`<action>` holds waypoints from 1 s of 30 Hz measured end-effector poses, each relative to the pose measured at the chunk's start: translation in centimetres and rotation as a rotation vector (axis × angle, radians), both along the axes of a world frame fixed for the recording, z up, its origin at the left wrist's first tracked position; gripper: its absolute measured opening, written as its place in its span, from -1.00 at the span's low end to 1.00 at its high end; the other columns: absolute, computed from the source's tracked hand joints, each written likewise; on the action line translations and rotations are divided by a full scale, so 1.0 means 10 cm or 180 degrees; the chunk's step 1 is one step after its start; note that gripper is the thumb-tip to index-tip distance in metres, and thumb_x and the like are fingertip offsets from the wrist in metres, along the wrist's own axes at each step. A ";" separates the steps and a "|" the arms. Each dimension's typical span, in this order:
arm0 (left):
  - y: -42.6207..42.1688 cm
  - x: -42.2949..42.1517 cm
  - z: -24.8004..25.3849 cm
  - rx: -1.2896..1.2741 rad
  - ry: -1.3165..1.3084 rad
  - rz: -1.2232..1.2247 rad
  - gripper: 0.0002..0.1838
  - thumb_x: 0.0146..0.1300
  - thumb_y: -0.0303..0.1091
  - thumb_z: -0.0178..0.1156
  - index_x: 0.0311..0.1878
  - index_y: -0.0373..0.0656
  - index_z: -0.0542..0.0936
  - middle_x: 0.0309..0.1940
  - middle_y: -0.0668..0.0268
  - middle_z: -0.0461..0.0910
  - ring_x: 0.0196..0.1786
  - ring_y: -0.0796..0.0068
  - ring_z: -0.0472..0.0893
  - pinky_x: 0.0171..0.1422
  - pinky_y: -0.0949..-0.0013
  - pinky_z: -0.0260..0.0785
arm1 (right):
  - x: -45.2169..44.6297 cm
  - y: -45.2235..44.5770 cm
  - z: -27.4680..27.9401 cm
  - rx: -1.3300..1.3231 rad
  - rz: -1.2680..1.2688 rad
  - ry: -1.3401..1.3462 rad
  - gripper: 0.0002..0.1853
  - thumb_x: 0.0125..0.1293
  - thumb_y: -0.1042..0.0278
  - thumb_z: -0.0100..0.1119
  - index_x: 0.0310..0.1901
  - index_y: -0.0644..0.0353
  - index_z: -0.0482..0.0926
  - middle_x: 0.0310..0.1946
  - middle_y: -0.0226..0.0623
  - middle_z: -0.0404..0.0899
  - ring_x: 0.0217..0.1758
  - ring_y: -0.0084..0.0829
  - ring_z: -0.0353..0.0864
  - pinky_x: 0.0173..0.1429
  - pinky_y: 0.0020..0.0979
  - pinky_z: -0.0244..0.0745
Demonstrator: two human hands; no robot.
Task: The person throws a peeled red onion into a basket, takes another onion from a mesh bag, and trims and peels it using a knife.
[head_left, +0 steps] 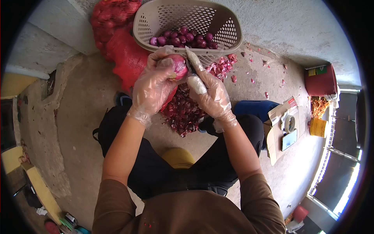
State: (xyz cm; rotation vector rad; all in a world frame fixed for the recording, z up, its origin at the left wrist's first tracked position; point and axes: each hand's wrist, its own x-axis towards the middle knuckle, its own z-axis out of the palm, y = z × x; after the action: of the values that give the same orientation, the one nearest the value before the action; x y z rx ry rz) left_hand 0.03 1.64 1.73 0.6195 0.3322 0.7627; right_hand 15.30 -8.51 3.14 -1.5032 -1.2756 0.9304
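Note:
A red onion (178, 67) is held in my left hand (154, 84), which wears a clear plastic glove and has its fingers wrapped round the onion. My right hand (213, 93), gloved too, grips a small knife (189, 64); white wrapping shows on its thumb and index finger. The blade is beside the onion's right side, partly hidden by the fingers. Just beyond both hands stands a beige perforated basket (237, 29) with several purple onions (183, 38) in it. Below the hands, a heap of onion skins (183, 113) lies on the floor.
Red mesh sacks (124, 54) lie left of the basket. At the right are cardboard (274, 144) with a tape roll (289, 123) and a phone (289, 141), a blue object (255, 108), and a red bin (320, 80) by the wall. Loose skins dot the floor.

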 end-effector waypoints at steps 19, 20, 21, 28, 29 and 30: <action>0.06 -0.07 0.14 0.0533 0.0672 -0.0085 -0.49 0.31 -0.52 0.06 0.34 -0.12 0.34 0.16 0.27 0.47 0.19 0.41 0.54 0.24 0.02 0.56 | 0.15 0.01 0.10 -0.0098 0.0322 -0.0673 -0.23 0.48 0.00 0.07 0.59 -0.02 -0.02 0.12 0.14 0.58 0.05 0.16 0.64 0.07 -0.12 0.55; 0.07 -0.07 0.14 0.0630 0.0829 -0.0097 -0.47 0.32 -0.52 0.07 0.37 -0.12 0.33 0.18 0.30 0.46 0.19 0.45 0.53 0.23 0.08 0.56 | 0.16 0.01 0.09 -0.0030 0.0316 -0.0676 -0.23 0.48 0.00 0.08 0.58 -0.01 -0.01 0.13 0.13 0.58 0.08 0.15 0.63 0.08 -0.13 0.55; 0.08 -0.05 0.10 0.0795 0.0806 -0.0006 -0.47 0.34 -0.50 0.08 0.39 -0.11 0.33 0.18 0.32 0.47 0.18 0.48 0.53 0.20 0.14 0.57 | 0.16 0.00 0.08 0.0037 0.0310 -0.0680 -0.24 0.47 0.00 0.08 0.58 -0.01 0.01 0.13 0.12 0.58 0.10 0.14 0.63 0.10 -0.13 0.55; 0.10 -0.08 -0.06 0.0370 0.0167 -0.0057 -0.41 0.31 -0.40 0.05 0.44 -0.13 0.28 0.24 0.24 0.46 0.24 0.38 0.50 0.20 0.21 0.49 | 0.17 -0.02 0.13 0.0036 0.0384 -0.0815 -0.27 0.47 0.02 0.10 0.56 0.00 0.08 0.13 0.12 0.59 0.15 0.13 0.59 0.15 -0.13 0.53; 0.12 -0.11 -0.11 0.0244 0.0020 -0.0144 -0.38 0.29 -0.37 0.06 0.44 -0.14 0.26 0.29 0.18 0.43 0.30 0.30 0.48 0.27 0.14 0.47 | 0.17 -0.02 0.13 0.0075 0.0397 -0.0863 -0.27 0.47 0.03 0.10 0.56 0.00 0.08 0.11 0.12 0.59 0.14 0.13 0.60 0.15 -0.13 0.53; 0.11 -0.11 -0.09 0.0206 0.0044 -0.0098 -0.39 0.29 -0.41 0.02 0.44 -0.13 0.27 0.22 0.23 0.46 0.23 0.38 0.51 0.16 0.23 0.48 | 0.16 -0.01 0.13 0.0057 0.0411 -0.0857 -0.27 0.47 0.03 0.10 0.56 0.00 0.09 0.10 0.12 0.60 0.14 0.13 0.60 0.15 -0.13 0.53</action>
State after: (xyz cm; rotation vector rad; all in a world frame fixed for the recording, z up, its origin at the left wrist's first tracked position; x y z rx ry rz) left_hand -1.10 2.78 0.83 0.6897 0.3108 0.7423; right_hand 16.95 -8.66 4.47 -1.5859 -1.5858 0.8146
